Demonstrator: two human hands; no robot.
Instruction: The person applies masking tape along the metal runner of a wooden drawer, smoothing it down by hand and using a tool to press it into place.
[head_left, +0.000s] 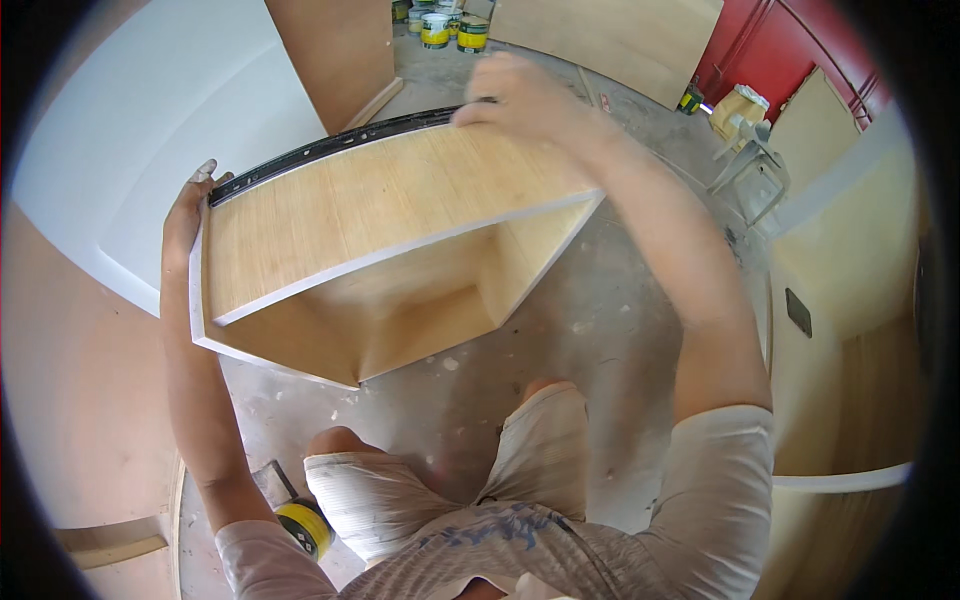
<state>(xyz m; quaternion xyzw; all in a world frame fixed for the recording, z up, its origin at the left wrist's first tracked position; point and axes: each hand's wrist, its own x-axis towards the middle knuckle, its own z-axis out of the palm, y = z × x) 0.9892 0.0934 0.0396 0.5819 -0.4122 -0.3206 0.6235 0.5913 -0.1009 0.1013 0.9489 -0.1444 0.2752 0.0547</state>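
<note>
A pale wood drawer box [370, 205] with white edges is held up in front of me, its open side facing down toward my legs. Along its far edge runs a black slotted rail [330, 148] that looks like a drawer slide. My left hand [190, 208] grips the box's left end at the rail, thumb at the top corner. Over the rail's right end, my right hand [520, 95] is curled and slightly blurred by motion. A small dark bit shows at its fingers, but what they pinch is hidden.
Paint cans [472, 35] stand at the back, and a yellow-black can [305, 528] is by my left leg. A large white panel [200, 90] rises at left. To the right are a grey stool [755, 180] and a wooden cabinet piece [850, 300].
</note>
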